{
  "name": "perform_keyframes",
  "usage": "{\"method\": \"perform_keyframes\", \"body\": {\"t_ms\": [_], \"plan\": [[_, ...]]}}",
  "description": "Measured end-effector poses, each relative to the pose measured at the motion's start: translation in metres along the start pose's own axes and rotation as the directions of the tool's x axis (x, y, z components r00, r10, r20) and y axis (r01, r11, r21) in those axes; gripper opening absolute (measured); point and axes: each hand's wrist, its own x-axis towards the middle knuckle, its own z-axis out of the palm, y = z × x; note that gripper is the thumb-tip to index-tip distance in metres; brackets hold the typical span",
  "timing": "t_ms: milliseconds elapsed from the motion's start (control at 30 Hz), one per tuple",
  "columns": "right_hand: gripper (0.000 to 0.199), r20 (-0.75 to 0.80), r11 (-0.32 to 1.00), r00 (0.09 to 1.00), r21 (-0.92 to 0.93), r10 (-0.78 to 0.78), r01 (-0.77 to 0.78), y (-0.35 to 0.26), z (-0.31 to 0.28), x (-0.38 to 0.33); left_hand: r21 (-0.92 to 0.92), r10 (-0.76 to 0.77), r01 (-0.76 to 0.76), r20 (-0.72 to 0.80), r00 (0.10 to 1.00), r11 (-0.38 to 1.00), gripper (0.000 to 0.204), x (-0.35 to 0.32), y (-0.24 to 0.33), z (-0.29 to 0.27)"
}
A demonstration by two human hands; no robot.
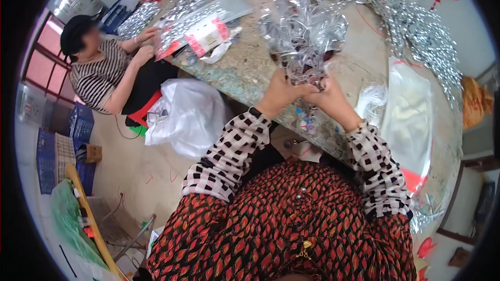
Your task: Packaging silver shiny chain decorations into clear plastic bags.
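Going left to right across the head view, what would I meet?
Person in a striped top, white-and-red packet, held silvery bundle, flat clear plastic packaging, crumpled orange bundle.

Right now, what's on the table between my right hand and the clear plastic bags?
In the head view, a whitish, shiny bundle lies on the table between your right hand and the clear plastic bags. I can't tell what it is.

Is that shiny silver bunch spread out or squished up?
Spread out: the silver bunch fans wide beyond the left hand and right hand.
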Motion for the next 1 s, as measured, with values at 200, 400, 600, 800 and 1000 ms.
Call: {"method": "perform_keyframes", "body": {"t_ms": [200,400,600,800,1000], "plan": [[0.078,-0.004,0.961,0.987,-0.229,-0.162,0.157,-0.015,-0.019,0.001,0.09,0.074,-0.08,0.07,0.995,0.993,0.053,0.009,-0.006,0.004],[0.083,0.004,0.931,0.981,-0.314,-0.193,0.185,-0.003,-0.039,0.0,0.138,-0.039,0.025,0.101,0.994,0.99,0.071,0.014,0.0,0.016],[0.091,0.014,0.937,0.967,-0.245,-0.255,0.251,0.004,-0.042,0.001,0.032,0.027,-0.031,0.13,0.991,0.999,0.069,0.019,-0.001,0.02],[0.086,0.039,0.958,0.986,-0.233,-0.164,0.169,0.009,-0.048,0.003,0.099,0.027,-0.035,0.077,0.997,0.994,0.065,0.025,-0.027,0.019],[0.081,0.107,0.983,0.992,-0.163,-0.069,0.086,0.029,-0.062,0.008,0.11,0.001,-0.016,0.136,0.991,0.994,0.067,0.033,-0.049,0.023]]}}
